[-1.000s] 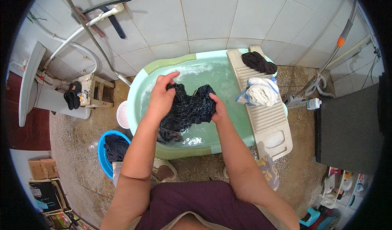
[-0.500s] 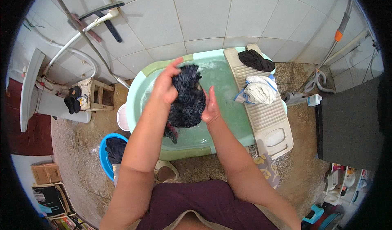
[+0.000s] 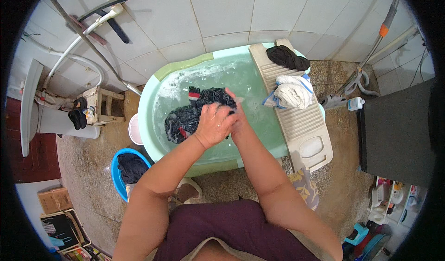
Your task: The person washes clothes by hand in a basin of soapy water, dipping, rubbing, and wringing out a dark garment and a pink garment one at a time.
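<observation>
A wet dark garment [image 3: 181,118] with a red and white patch lies in the soapy water of a pale green tub [image 3: 146,104]. My left hand [image 3: 212,125] is curled over the garment's right end, fingers bent into the cloth. Close against it, my right hand [image 3: 237,119] grips the same end from the right side, its fingers partly hidden behind the cloth and my left hand. White foam floats along the far left of the water.
A beige washboard [image 3: 303,130] lies across the tub's right end, bearing a white cloth with blue edging [image 3: 293,93] and a black cloth [image 3: 286,58]. A blue basin [image 3: 118,180] with dark clothing, a pink-white bucket [image 3: 134,130] and a wooden stool [image 3: 105,106] stand left.
The garment has gone from bunched up between my parted hands to spread lower in the water. My hands have come together at its right end, the left moving down and right.
</observation>
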A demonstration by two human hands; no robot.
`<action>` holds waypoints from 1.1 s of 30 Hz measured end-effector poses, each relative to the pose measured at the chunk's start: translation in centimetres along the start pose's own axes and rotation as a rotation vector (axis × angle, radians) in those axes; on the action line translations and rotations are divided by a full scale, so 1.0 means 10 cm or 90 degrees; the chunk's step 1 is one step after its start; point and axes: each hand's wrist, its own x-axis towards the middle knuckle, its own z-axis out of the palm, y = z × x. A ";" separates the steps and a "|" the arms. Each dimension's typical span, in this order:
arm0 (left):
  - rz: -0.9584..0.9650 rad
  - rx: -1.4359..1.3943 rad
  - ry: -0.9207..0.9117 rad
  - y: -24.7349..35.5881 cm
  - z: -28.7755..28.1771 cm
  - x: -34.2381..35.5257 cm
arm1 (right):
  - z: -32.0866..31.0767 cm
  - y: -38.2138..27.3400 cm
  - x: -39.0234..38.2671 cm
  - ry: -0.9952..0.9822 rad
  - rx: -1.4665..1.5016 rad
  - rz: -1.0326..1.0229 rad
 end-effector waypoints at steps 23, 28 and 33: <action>-0.579 -0.010 -0.522 -0.98 0.83 -0.67 | -1.10 -0.26 0.02 0.482 -1.381 -0.160; -0.609 -0.061 -0.689 -0.96 1.03 -0.90 | -1.64 -0.31 0.16 0.611 -1.396 0.176; -0.651 -0.150 -0.792 -1.39 1.67 -1.98 | -1.72 -0.35 0.19 0.535 -1.519 0.336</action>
